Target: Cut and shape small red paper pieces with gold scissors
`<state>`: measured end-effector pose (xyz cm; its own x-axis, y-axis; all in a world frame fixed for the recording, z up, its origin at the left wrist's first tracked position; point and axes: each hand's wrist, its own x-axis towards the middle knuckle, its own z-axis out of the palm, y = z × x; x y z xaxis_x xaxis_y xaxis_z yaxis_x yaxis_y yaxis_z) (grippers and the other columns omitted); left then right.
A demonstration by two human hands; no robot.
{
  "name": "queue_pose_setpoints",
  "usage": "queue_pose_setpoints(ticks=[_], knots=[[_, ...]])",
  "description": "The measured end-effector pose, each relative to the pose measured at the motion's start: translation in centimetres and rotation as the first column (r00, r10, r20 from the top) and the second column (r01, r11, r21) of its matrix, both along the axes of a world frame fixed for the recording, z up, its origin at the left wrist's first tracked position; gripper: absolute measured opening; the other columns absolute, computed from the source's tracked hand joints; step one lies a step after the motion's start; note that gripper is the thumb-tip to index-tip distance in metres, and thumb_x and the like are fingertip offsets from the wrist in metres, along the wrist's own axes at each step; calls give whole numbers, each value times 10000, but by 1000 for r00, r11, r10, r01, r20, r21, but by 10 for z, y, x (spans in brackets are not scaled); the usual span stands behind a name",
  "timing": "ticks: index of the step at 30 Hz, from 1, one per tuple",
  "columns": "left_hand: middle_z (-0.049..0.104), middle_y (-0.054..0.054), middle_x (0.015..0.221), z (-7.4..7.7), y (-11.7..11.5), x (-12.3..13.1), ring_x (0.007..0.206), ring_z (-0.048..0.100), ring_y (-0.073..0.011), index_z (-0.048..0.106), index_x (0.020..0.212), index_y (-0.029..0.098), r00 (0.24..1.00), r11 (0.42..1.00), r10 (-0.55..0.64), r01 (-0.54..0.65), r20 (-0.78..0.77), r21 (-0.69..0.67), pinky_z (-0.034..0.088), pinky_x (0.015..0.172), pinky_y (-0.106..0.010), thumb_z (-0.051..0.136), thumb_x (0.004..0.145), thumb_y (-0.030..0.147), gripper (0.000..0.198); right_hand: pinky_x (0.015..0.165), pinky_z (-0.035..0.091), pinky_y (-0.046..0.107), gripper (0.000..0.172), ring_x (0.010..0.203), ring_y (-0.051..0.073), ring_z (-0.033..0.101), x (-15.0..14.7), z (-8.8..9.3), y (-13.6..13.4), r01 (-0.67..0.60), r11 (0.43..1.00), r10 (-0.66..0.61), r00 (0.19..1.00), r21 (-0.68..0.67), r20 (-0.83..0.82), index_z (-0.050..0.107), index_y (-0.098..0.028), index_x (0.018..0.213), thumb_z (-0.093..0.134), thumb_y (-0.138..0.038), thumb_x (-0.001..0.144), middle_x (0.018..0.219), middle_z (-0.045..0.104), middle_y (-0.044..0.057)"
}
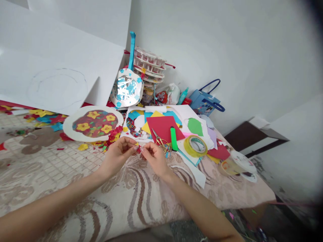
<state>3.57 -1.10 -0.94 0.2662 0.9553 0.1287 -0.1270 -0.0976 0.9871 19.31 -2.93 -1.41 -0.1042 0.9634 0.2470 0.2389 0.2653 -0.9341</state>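
Fingertips nearly touching, my left hand (120, 155) and my right hand (155, 160) both pinch a small red paper piece (139, 149) over the table's front part. Its exact shape is mostly hidden by the fingers. Just beyond my left hand lies a cluster of red paper flowers (115, 133). Behind it is a white wavy-edged oval (67, 126) with yellow flowers on a dark red middle. Gold-handled scissors (161, 141) lie open-bladed beyond my right hand, beside a green cutter or marker (174, 138) and a roll of yellowish tape (189, 146).
Red paper sheets (164, 127) and white paper scraps pile up behind the hands. A blue-handled paper mirror shape (138, 95) leans against a tiered white stack (151, 64). Further right stand a blue bag (202, 101) and a clear lidded tub (230, 166). White boards (63, 53) lean at left.
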Motion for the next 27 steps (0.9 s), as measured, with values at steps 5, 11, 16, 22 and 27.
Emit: queue_pose_setpoints(ticks=[5, 11, 16, 22, 27], knots=[[603, 3, 742, -1, 1, -1, 692, 580, -114, 509, 883, 164, 1000, 1000, 0, 1, -16, 13, 458, 644, -240, 625, 758, 278, 205, 526, 377, 219, 193, 543, 101, 471, -1, 1, -1, -15, 1000, 15, 1000, -1, 10, 501, -176, 702, 492, -314, 837, 591, 506, -24], [590, 6, 740, 0, -1, -1, 679, 569, -107, 515, 879, 163, 1000, 1000, 3, -3, -30, 28, 450, 627, -232, 615, 763, 271, 187, 521, 380, 215, 200, 541, 97, 469, -2, 3, -1, -36, 999, 36, 999, -13, 2, 511, -173, 713, 484, -326, 839, 600, 503, -24], [579, 4, 743, 3, -2, -1, 670, 561, -108, 519, 859, 161, 999, 999, 18, -16, -47, 47, 448, 617, -234, 617, 758, 264, 174, 513, 383, 215, 217, 532, 93, 462, -3, 4, -2, -29, 999, 28, 999, -15, -21, 516, -173, 708, 507, -351, 830, 592, 496, -27], [586, -4, 744, 6, -2, -1, 685, 578, -127, 509, 863, 162, 1000, 1000, 5, -4, -29, 29, 462, 633, -252, 616, 755, 283, 195, 517, 435, 243, 325, 523, 114, 517, -3, 5, 0, -59, 990, 39, 988, -127, -151, 524, -188, 719, 432, -469, 856, 596, 547, -6], [579, -1, 737, 6, -2, -1, 671, 568, -122, 518, 847, 160, 999, 999, 19, -18, -40, 40, 457, 613, -239, 624, 744, 276, 188, 508, 411, 225, 301, 529, 102, 497, -2, 7, 0, -93, 987, 80, 991, -131, -103, 512, -185, 674, 552, -459, 790, 582, 529, -20]])
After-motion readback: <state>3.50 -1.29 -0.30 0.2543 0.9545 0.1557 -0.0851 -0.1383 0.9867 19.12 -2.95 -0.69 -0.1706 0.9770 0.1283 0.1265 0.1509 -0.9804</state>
